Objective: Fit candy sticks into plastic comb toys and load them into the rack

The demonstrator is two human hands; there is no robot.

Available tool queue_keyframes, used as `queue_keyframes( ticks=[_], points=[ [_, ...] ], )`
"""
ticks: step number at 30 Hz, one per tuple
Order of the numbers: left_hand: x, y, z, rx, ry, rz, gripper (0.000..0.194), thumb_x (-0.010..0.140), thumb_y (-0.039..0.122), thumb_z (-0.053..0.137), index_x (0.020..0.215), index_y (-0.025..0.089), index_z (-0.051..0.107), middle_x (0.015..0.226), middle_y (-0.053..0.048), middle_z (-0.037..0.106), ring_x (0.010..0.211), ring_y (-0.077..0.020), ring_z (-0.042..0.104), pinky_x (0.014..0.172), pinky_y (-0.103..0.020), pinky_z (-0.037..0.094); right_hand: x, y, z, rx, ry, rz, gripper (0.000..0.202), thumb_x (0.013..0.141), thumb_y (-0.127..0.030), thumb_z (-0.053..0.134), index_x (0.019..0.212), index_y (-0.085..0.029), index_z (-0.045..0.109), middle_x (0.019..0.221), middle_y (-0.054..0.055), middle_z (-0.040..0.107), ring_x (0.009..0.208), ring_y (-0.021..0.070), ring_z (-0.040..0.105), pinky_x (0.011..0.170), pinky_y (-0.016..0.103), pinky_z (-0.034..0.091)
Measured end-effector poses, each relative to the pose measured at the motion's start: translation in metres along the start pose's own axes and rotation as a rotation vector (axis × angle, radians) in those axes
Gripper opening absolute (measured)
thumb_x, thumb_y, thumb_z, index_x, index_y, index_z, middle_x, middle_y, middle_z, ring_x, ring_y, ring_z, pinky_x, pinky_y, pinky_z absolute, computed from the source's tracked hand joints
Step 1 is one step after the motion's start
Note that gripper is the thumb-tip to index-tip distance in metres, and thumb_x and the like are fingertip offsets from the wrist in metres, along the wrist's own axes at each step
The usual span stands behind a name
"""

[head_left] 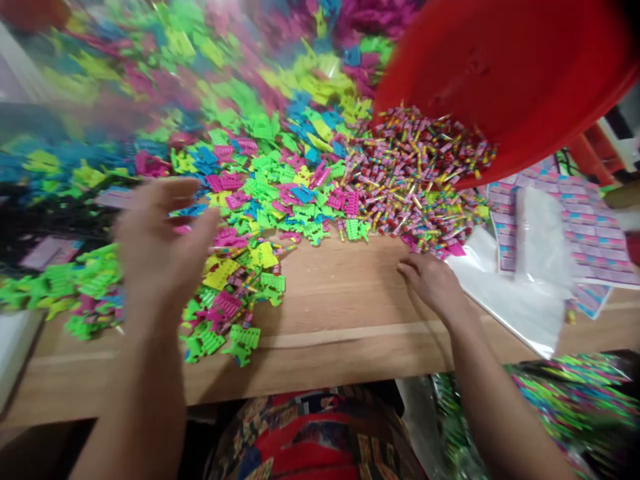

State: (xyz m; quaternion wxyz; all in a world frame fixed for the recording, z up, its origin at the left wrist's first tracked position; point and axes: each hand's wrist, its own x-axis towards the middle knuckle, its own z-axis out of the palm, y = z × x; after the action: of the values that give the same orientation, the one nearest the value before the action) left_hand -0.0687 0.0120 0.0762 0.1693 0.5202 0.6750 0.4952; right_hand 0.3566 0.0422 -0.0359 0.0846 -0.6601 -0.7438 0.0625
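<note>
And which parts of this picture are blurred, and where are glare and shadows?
Head view: the left hand and upper-left plastic pieces are blurred, the right hand is clearer. Head view: plastic bags at right show glare. Head view: soft shadows fall on the table near both hands.

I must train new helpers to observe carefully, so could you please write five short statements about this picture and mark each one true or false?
1. The left hand is near the bright plastic pieces. True.
2. The right hand is inside the red basin. False: it is over the tabletop, near the heap of small pink-and-yellow pieces; the red basin is farther back.
3. A clear plastic bag lies on top of printed sheets. True.
4. The left hand is closed in a tight fist. False: its thumb and fingers stand apart.
5. The tabletop is plain black. False: it has a light brown wood look.
</note>
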Motion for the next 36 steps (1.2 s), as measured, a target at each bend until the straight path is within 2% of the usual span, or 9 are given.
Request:
queue_keyframes(
  ticks=[5,10,15,20,24,27,30,33,36],
  points=[
    [0.02,-0.005,0.108,0.357,-0.419,0.128,0.023,0.091,0.014,0.055,0.104,0.013,0.074,0.103,-0.012,0.073,0.098,-0.0263,0.065,0.092,-0.04,0.049,0.0,-0.021,0.011,0.035,-0.02,-0.053,0.03,0.101,-0.04,0.05,0.089,-0.021,0.07,0.093,0.012,0.071,0.091,0.0294,0.067,0.076,0.038,0.047],
    [0.022,-0.03,0.165,0.572,-0.387,0.18,0.029,0.093,0.02,0.058,0.119,0.011,0.067,0.124,-0.021,0.063,0.119,-0.0343,0.056,0.103,-0.047,0.044,-0.003,-0.025,0.018,0.096,-0.014,-0.051,0.021,0.093,-0.039,0.06,0.082,-0.022,0.062,0.088,0.01,0.069,0.084,0.0272,0.065,0.071,0.036,0.044],
    [-0.005,-0.035,0.167,0.57,-0.492,0.32,0.024,0.095,0.025,0.059,0.114,0.015,0.07,0.124,-0.016,0.063,0.121,-0.0341,0.055,0.108,-0.047,0.041,-0.006,-0.026,0.022,0.244,0.03,-0.026,0.015,0.088,-0.034,0.062,0.081,-0.023,0.055,0.082,0.007,0.07,0.075,0.0246,0.064,0.066,0.034,0.042],
    [-0.014,-0.031,0.162,0.561,-0.56,0.327,0.041,0.085,0.033,0.075,0.12,0.012,0.068,0.133,-0.018,0.061,0.122,-0.0365,0.054,0.104,-0.045,0.044,-0.004,-0.026,0.027,0.314,0.07,0.028,0.018,0.086,-0.037,0.063,0.093,-0.021,0.056,0.077,0.005,0.067,0.069,0.0246,0.064,0.064,0.035,0.044],
    [-0.009,-0.025,0.164,0.363,-0.466,0.306,0.017,0.091,0.022,0.065,0.106,0.014,0.071,0.117,-0.014,0.069,0.113,-0.0313,0.059,0.099,-0.041,0.043,-0.004,-0.036,0.025,0.491,0.082,0.005,0.034,0.089,-0.037,0.062,0.117,-0.018,0.058,0.083,0.006,0.068,0.073,0.0242,0.064,0.068,0.037,0.049],
    [-0.01,-0.019,0.164,0.003,-0.335,0.172,0.013,0.093,0.027,0.062,0.09,0.017,0.07,0.087,-0.006,0.069,0.088,-0.0233,0.062,0.084,-0.034,0.044,-0.006,-0.057,0.017,0.679,0.076,-0.071,0.035,0.094,-0.037,0.06,0.123,-0.018,0.061,0.093,0.007,0.07,0.085,0.0231,0.066,0.078,0.038,0.053],
    [-0.018,-0.013,0.16,-0.418,-0.313,-0.093,0.027,0.089,0.042,0.069,0.077,0.019,0.064,0.063,0.003,0.054,0.059,-0.0138,0.049,0.061,-0.027,0.037,-0.005,-0.082,0.01,0.89,0.065,-0.149,0.031,0.097,-0.035,0.06,0.124,-0.021,0.065,0.105,0.007,0.071,0.095,0.0215,0.067,0.086,0.037,0.053],
    [-0.033,-0.005,0.154,-0.729,-0.424,-0.354,0.041,0.078,0.056,0.078,0.075,0.019,0.061,0.061,0.004,0.053,0.054,-0.0116,0.048,0.054,-0.025,0.039,-0.002,-0.103,0.01,1.02,0.072,-0.199,0.028,0.099,-0.035,0.06,0.124,-0.025,0.067,0.116,0.007,0.071,0.104,0.0215,0.066,0.093,0.038,0.052],
    [-0.05,0.0,0.148,-0.838,-0.499,-0.48,0.049,0.064,0.054,0.089,0.084,0.018,0.063,0.073,0.001,0.065,0.063,-0.0123,0.057,0.06,-0.026,0.049,-0.001,-0.114,0.016,1.055,0.071,-0.231,0.026,0.099,-0.035,0.06,0.123,-0.026,0.068,0.121,0.007,0.07,0.11,0.0227,0.065,0.098,0.04,0.051]
  ],
)
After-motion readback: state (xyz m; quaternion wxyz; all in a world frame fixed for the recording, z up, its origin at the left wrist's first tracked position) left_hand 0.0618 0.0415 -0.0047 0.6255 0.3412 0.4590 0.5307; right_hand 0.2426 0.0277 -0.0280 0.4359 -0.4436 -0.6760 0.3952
